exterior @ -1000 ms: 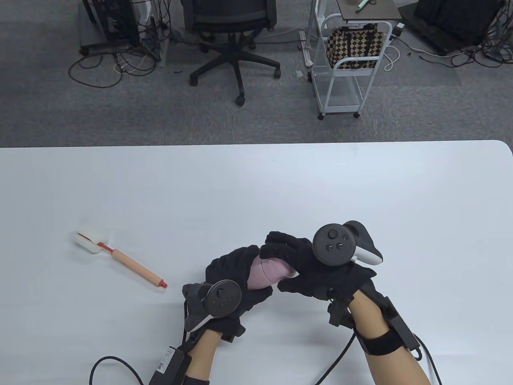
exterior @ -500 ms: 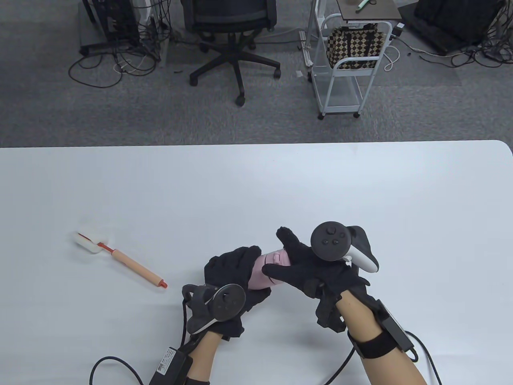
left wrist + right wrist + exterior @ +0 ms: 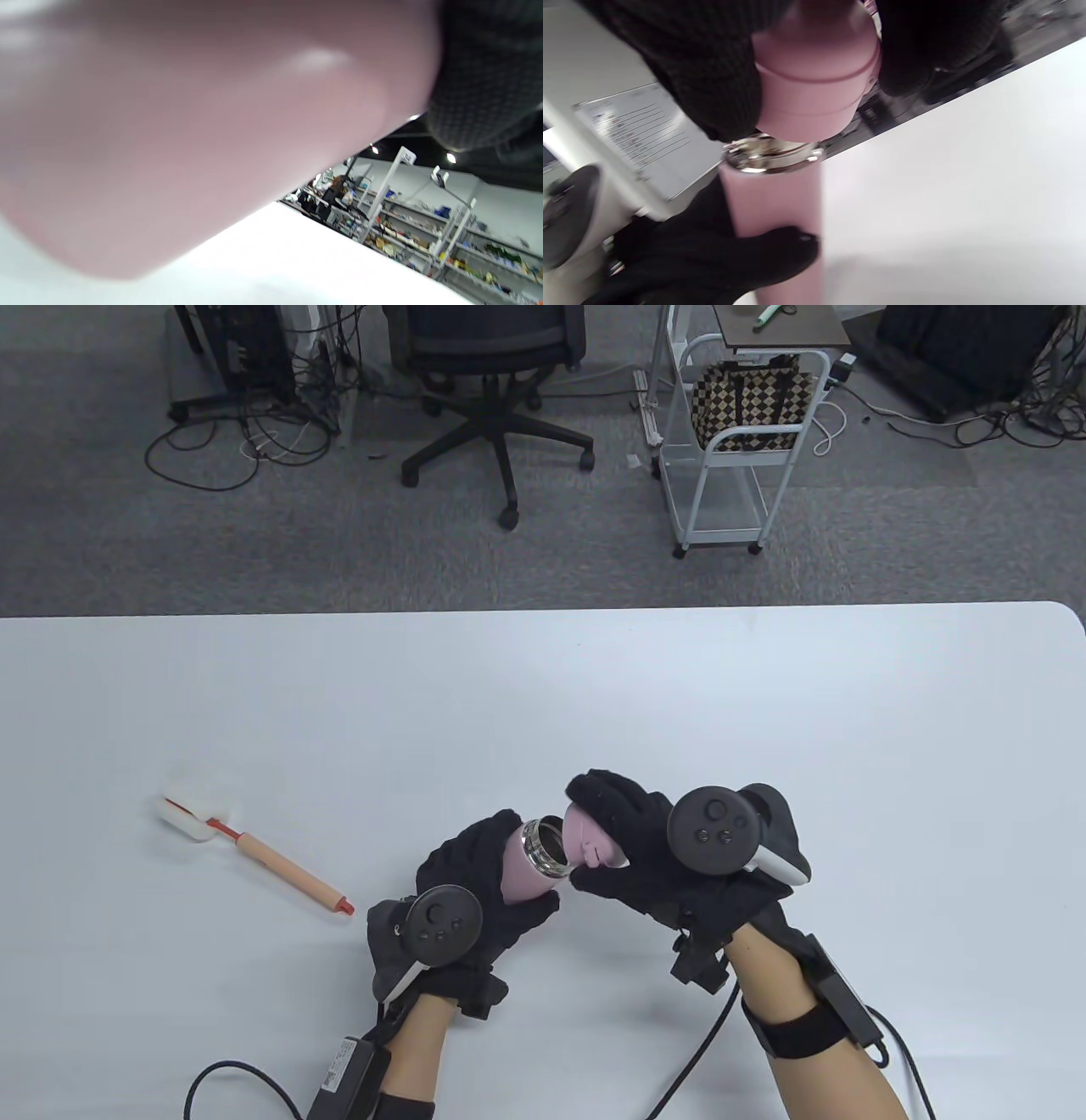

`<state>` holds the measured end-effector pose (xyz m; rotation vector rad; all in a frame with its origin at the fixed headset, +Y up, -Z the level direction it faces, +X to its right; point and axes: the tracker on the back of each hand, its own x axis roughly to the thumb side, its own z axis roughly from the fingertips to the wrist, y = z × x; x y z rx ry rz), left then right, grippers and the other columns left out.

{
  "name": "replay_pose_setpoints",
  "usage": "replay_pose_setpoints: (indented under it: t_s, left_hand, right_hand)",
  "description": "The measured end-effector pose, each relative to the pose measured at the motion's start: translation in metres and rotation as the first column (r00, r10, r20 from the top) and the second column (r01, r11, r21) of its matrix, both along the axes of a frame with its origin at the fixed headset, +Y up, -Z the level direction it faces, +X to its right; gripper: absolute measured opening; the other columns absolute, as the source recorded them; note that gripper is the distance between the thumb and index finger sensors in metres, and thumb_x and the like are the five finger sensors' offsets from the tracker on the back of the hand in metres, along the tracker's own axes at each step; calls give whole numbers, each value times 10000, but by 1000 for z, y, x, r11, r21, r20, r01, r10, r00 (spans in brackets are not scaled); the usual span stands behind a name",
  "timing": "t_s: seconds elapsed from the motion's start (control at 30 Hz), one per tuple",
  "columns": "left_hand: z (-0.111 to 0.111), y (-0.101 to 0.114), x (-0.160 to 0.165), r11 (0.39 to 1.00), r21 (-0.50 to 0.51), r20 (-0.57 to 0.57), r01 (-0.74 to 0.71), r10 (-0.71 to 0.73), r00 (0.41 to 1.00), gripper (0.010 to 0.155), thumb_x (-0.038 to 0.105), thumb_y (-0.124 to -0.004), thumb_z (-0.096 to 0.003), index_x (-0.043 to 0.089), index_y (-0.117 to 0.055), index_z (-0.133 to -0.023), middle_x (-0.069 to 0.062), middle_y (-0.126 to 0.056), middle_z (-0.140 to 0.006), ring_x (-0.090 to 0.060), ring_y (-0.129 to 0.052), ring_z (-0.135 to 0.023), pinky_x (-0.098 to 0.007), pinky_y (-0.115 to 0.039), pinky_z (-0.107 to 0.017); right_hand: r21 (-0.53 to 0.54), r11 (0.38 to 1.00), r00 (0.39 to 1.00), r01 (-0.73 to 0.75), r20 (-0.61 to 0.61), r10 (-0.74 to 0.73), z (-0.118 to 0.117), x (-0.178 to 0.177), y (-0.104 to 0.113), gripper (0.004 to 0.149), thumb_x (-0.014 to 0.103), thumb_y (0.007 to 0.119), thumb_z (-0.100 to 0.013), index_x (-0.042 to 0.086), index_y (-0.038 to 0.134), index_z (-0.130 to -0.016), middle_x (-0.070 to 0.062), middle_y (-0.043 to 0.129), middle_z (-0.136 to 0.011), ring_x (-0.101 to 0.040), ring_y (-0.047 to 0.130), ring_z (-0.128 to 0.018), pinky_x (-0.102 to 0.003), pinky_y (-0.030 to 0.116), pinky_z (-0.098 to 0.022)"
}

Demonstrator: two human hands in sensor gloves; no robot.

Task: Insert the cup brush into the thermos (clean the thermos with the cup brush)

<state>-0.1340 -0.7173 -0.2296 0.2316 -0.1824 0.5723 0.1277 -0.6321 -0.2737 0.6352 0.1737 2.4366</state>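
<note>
My left hand [image 3: 479,882] grips the pink thermos [image 3: 526,872] around its body, tilted, with its open steel mouth [image 3: 544,847] facing right. The thermos fills the left wrist view [image 3: 191,127] and shows in the right wrist view [image 3: 774,203]. My right hand [image 3: 632,848] holds the pink lid [image 3: 590,836], off the thermos and just beside the mouth; it also shows in the right wrist view [image 3: 816,80]. The cup brush [image 3: 254,853], with a white sponge head and a tan handle with a red tip, lies on the white table [image 3: 764,712] to the left, apart from both hands.
A cable [image 3: 246,1082] runs from my left wrist along the table's near edge, and another cable [image 3: 704,1060] hangs from my right wrist. Beyond the far edge stand an office chair [image 3: 492,381] and a white cart [image 3: 738,432].
The lid has come off the thermos in my right hand, and the steel mouth now shows. My left hand has shifted slightly left with the thermos body.
</note>
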Motion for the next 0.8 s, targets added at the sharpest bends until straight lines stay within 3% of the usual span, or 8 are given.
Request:
replay_pose_setpoints:
  t_s: [0.13, 0.27, 0.37, 0.47, 0.73, 0.8]
  left_hand:
    - [-2, 0, -8, 995, -17, -32, -100, 99, 995, 1060, 700, -910, -276, 280, -416, -1114, -77, -526, -1167, -370, -651, -1027, -584, -634, -694]
    - [-1, 0, -12, 987, 32, -58, -158, 160, 985, 1056, 707, -901, -280, 275, -411, -1111, -78, -527, -1161, -367, -657, -1021, -575, -641, -693]
    - [0, 0, -13, 979, 43, -61, -200, 203, 977, 1054, 709, -896, -285, 273, -405, -1109, -79, -524, -1159, -367, -656, -1020, -569, -643, -693]
    - [1, 0, -14, 969, 38, -62, -244, 246, 967, 1049, 709, -892, -289, 271, -405, -1108, -79, -524, -1157, -367, -658, -1019, -568, -645, -693]
    - [2, 0, -17, 938, 56, -70, -342, 346, 936, 1038, 687, -894, -307, 265, -388, -1109, -72, -503, -1166, -365, -639, -1036, -552, -652, -691]
    - [1, -1, -18, 924, 40, -72, -381, 383, 921, 1034, 675, -898, -313, 263, -383, -1110, -76, -493, -1171, -369, -630, -1043, -549, -654, -688]
  right_hand:
    - [-36, 999, 975, 3, 222, 5, -16, 30, -10, 872, 521, 856, -593, 195, 306, -1185, -249, 454, -1186, -559, 739, -891, -653, 615, -655]
    - [-231, 953, 894, -195, 358, 270, -40, 57, -45, 842, 552, 817, -603, 213, 324, -1195, -277, 490, -1164, -579, 683, -923, -664, 578, -674]
    - [-390, 876, 815, -284, 383, 435, -51, 71, -74, 827, 542, 835, -605, 242, 342, -1197, -275, 470, -1169, -571, 645, -932, -664, 537, -689]
    - [-477, 799, 739, -366, 373, 561, -56, 77, -94, 837, 575, 839, -595, 276, 341, -1199, -257, 487, -1170, -547, 650, -925, -653, 532, -694]
    - [-537, 746, 689, -394, 364, 626, -55, 83, -119, 883, 667, 795, -578, 287, 297, -1200, -240, 557, -1145, -478, 702, -883, -622, 550, -694]
    - [-500, 767, 684, -403, 392, 615, -52, 84, -120, 874, 690, 769, -575, 285, 311, -1199, -238, 580, -1129, -455, 722, -862, -615, 563, -688]
